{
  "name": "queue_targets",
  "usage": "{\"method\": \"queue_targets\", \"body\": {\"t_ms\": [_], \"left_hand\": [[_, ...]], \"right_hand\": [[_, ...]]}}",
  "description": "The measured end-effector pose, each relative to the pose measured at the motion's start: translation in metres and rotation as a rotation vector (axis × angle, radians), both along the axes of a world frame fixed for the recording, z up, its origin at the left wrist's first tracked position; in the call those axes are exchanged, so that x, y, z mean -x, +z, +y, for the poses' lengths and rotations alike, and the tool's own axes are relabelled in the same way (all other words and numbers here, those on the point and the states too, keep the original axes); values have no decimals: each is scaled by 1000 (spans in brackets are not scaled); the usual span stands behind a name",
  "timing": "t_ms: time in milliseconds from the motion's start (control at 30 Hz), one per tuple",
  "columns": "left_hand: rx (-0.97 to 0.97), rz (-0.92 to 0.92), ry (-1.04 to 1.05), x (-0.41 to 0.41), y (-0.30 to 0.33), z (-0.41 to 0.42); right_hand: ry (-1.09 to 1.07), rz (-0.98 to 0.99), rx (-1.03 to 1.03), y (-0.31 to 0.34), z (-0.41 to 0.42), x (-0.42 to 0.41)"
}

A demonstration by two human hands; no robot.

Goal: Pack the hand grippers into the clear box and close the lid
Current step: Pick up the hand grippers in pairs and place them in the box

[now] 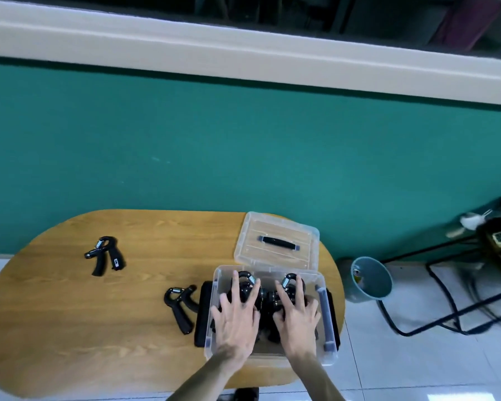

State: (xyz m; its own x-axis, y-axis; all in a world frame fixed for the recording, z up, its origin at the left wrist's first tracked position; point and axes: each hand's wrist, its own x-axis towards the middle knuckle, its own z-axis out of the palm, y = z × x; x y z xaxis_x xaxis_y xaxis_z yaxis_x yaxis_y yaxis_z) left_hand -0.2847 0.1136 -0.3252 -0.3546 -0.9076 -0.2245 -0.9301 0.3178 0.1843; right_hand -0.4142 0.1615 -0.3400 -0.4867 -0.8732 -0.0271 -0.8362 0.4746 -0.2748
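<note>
The clear box (pixel 329 287) stands open at the right end of the wooden table (pixel 99 328). Inside it lie black hand grippers (pixel 268 298) with metal springs. My left hand (pixel 237 314) and my right hand (pixel 297 309) both rest flat on those grippers inside the box, fingers spread, pressing down rather than grasping. Two more black hand grippers lie on the table: one just left of the box (pixel 180 306), another further left and back (pixel 106 254). The clear lid (pixel 276 241) with a black handle lies flat behind the box.
A green wall runs behind the table. To the right on the tiled floor stand a teal bin (pixel 370 280) and a black metal frame (pixel 446 299). The box sits close to the table's right edge.
</note>
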Motion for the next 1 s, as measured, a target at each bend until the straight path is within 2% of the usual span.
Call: {"method": "queue_targets", "body": {"t_ms": [333,467,1000], "left_hand": [[-89,-73,79,39,-42,3],[-110,-98,118,47,-60,-2],[-195,-154,193,62,-86,-10]], "right_hand": [[91,-174,-189,-42,-6,45],[93,-225,-200,-59,-14,51],[128,-190,-172,-92,-14,61]]}}
